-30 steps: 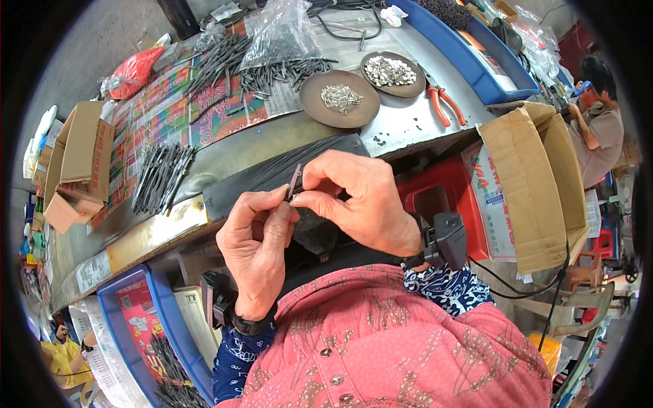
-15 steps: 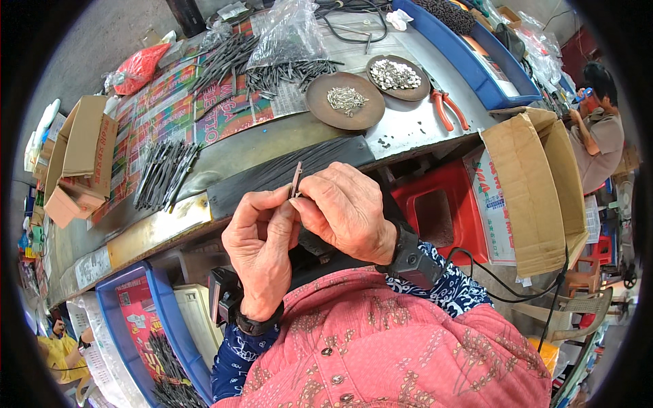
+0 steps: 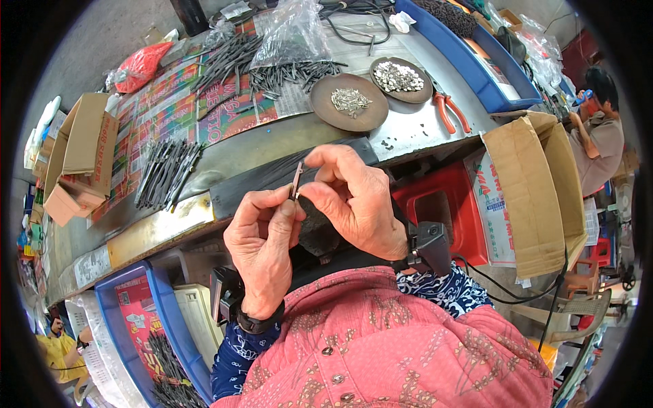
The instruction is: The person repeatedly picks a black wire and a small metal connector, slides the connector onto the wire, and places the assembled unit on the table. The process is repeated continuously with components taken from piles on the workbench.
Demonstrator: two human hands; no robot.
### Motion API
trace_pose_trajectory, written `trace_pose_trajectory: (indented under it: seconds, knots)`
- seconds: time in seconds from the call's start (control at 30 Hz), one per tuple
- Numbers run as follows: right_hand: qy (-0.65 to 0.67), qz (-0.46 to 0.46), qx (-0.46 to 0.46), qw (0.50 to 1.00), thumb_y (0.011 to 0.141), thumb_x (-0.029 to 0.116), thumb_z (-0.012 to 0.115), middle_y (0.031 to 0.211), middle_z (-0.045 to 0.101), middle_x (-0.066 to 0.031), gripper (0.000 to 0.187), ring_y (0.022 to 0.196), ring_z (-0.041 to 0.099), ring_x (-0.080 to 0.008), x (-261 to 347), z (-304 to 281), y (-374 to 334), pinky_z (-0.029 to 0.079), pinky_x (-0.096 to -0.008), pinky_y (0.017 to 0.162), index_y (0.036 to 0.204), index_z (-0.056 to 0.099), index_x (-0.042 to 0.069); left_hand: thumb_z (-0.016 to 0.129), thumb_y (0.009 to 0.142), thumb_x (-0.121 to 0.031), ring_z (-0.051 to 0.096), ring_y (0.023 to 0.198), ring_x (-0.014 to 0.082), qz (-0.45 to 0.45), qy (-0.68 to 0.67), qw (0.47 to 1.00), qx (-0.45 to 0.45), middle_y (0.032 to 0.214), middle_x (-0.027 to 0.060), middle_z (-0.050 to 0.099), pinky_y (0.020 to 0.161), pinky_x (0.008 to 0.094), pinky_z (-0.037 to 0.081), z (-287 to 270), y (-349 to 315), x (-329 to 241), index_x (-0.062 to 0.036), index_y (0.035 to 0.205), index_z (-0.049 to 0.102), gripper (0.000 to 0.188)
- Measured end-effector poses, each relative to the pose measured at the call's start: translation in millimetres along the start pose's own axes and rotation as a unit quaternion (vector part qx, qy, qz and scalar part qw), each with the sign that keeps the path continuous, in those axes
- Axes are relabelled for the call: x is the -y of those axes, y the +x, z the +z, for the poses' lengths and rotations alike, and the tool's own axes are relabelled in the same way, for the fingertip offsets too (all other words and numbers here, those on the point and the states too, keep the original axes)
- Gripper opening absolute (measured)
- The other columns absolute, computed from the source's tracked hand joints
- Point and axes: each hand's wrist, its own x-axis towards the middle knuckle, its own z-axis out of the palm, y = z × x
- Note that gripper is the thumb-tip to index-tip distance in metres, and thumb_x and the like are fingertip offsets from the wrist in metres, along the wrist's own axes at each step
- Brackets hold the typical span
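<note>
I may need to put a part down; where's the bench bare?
The metal strip beyond the left hand, between the printed sheet and dark board, right of the row of black strips. Smaller patch: between front brown plate and orange-handled pliers, beside dark crumbs. Crowded far side: loose strips, clear bag, blue tray.

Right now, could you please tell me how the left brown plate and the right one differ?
The left plate looks larger than the right plate. The left plate holds slim metal pins, while the right plate holds small, pale, rounded pieces. Both are brown and round.
</note>
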Motion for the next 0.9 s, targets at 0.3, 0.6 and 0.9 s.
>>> trace_pose_trajectory:
  seconds: [0.3, 0.6, 0.9]
  knots:
    - [0.003, 0.016, -0.007, 1.000, 0.084, 0.018, 0.073, 0.065, 0.054, -0.0083, 0.049, 0.053, 0.058, -0.0245, 1.4, 1.9, 9.4, 0.045, -0.0342, 0.050, 0.123, 0.048, 0.002, 0.059, 0.094, -0.002, 0.048, 0.060, 0.0034, -0.010, 0.002, 1.000, 0.003, 0.078, 0.0014, 0.063, 0.051, 0.0175, 0.036, -3.5, -1.4, 1.0, -0.0007, 0.104, 0.062, 0.011]
    - [0.006, 0.014, -0.015, 1.000, 0.086, 0.018, 0.072, 0.063, 0.052, -0.0060, 0.045, 0.051, 0.054, -0.0193, 0.4, 6.0, 7.6, 0.045, -0.0317, 0.050, 0.121, 0.048, 0.002, 0.060, 0.093, -0.002, 0.049, 0.060, 0.0039, -0.011, 0.005, 1.000, -0.002, 0.078, 0.0012, 0.062, 0.051, 0.0173, 0.036, -7.3, -2.5, 1.0, 0.0002, 0.104, 0.063, 0.012]
    - [-0.004, 0.045, 0.017, 0.999, 0.083, 0.021, 0.075, 0.065, 0.053, -0.0063, 0.038, 0.053, 0.054, -0.0173, 3.1, 10.2, 1.0, 0.045, -0.0298, 0.049, 0.107, 0.051, 0.004, 0.058, 0.093, 0.000, 0.050, 0.063, 0.0040, 0.002, -0.018, 1.000, 0.009, 0.081, 0.0020, 0.063, 0.053, 0.0171, 0.037, -10.1, -3.5, 3.7, 0.0007, 0.107, 0.063, 0.014]
